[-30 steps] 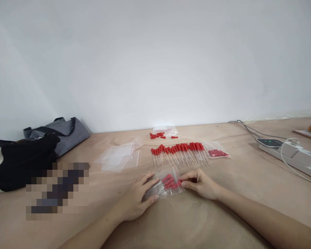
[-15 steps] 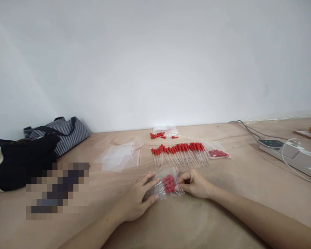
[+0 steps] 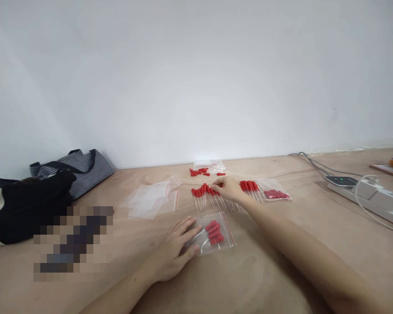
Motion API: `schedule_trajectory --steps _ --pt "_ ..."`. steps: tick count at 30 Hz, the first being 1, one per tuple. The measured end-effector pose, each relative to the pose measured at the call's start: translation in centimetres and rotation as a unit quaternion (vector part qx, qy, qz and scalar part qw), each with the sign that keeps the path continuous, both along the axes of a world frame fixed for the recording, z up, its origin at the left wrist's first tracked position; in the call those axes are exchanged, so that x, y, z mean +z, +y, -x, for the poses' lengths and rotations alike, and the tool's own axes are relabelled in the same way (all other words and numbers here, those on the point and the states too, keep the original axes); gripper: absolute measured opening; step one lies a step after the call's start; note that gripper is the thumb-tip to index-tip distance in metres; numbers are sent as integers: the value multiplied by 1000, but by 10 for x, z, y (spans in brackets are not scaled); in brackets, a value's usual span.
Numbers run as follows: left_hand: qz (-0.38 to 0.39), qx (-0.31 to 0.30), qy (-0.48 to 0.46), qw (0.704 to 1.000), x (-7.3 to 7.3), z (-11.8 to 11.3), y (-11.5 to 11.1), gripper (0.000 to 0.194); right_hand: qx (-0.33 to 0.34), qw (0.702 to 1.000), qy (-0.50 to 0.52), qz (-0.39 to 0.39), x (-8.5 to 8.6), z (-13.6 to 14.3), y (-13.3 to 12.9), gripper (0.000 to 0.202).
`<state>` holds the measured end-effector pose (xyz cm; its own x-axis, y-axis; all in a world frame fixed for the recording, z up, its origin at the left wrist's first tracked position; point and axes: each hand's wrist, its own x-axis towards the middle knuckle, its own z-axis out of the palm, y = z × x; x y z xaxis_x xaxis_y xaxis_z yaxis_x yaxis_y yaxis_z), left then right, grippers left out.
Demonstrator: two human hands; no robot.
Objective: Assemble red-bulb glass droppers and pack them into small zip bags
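Observation:
My left hand (image 3: 180, 244) lies flat with fingers spread, pressing on the left end of a clear zip bag (image 3: 225, 245). Inside this bag are several droppers with red bulbs (image 3: 213, 232), their thin stems partly under my fingers. Farther back, more red-bulbed droppers (image 3: 199, 192) lie side by side in a row. Over the middle of that row is my right hand (image 3: 229, 190), its thumb and fingertips closed at a dropper's red bulb. The hand and wrist hide part of the row.
Flat zip bags (image 3: 147, 198) are piled left of the row. A filled bag (image 3: 277, 194) lies at its right end. Loose red bulbs (image 3: 199, 172) sit behind, beside another bag (image 3: 216, 165). Cloth bags (image 3: 88, 172) stand left; a power strip (image 3: 373, 198) with cables is right.
My right hand has left the zip bag's open end and moved up and away to the dropper row. My left hand stays on the bag, which now lies flatter.

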<state>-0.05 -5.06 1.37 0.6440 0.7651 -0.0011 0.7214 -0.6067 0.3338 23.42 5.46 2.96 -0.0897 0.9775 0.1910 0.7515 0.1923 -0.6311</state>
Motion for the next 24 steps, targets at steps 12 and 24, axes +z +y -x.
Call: schedule_trajectory --steps 12,24 --pt "8 -6 11 1000 5 0 -3 47 -65 998 21 4 -22 35 43 18" --pt "2 -17 24 1000 8 -1 -3 48 -85 925 363 -73 -26 -42 -38 40"
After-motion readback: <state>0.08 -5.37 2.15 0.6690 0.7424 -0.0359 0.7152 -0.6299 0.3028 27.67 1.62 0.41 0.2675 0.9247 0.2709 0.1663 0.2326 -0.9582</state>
